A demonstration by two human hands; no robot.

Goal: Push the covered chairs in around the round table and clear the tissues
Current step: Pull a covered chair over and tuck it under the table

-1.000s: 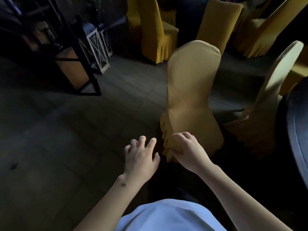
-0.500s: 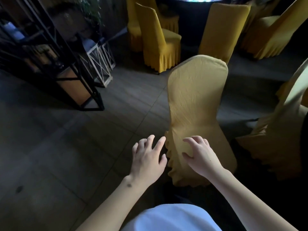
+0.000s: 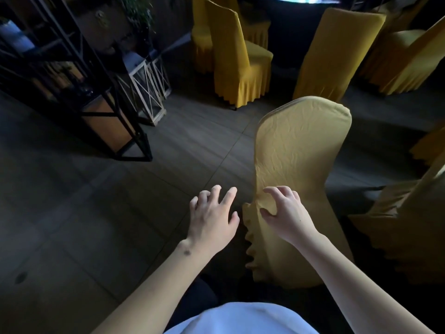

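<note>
A yellow covered chair (image 3: 301, 145) stands right in front of me with its back towards me. My right hand (image 3: 286, 213) lies low on that back, fingers and thumb curled into the cover, and the fabric bunches between them. My left hand (image 3: 212, 218) hovers just left of the chair's edge with its fingers spread, holding nothing and not touching the chair. A second covered chair (image 3: 409, 225) stands at the right edge. No tissues are in view, and the near round table is out of frame.
A black metal shelf (image 3: 84, 80) and white lantern frames (image 3: 147, 92) stand at the left. Farther back, more yellow chairs (image 3: 238, 63) ring a dark round table (image 3: 296, 25). Dark floor tiles (image 3: 120, 213) stretch to the left.
The view has swung up and left, so the near table has left the frame. My right hand let go of the chair's side edge and now pinches the cover on the back. The left hand stays open.
</note>
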